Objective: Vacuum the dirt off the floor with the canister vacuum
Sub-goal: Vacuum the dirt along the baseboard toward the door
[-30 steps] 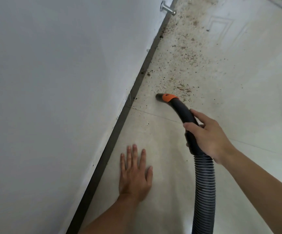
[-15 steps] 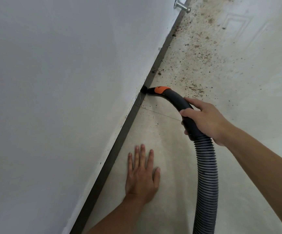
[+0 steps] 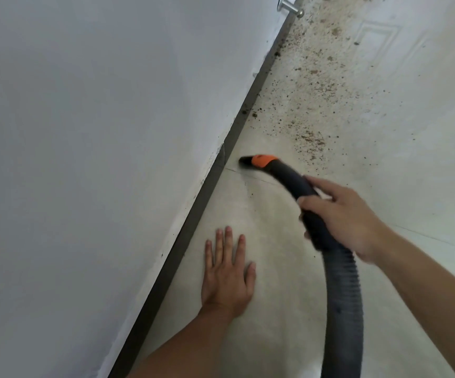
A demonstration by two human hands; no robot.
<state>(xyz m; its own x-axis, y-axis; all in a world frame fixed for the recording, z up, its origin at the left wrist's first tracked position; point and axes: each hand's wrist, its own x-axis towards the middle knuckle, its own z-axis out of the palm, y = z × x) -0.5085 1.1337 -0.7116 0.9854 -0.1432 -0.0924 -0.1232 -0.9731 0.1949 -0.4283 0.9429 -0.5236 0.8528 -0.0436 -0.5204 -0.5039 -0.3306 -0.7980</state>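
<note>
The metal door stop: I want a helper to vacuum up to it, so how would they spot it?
Follow the white wall along its dark baseboard strip to the top of the view. There a short silver metal peg with a knobbed end juts out from the wall, beside the brown dirt. Nothing else there is shiny metal.

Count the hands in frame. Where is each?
2. The left hand lies flat on the floor near the baseboard. The right hand grips the vacuum handle behind its orange collar. Nothing suggests a hidden one.
</note>
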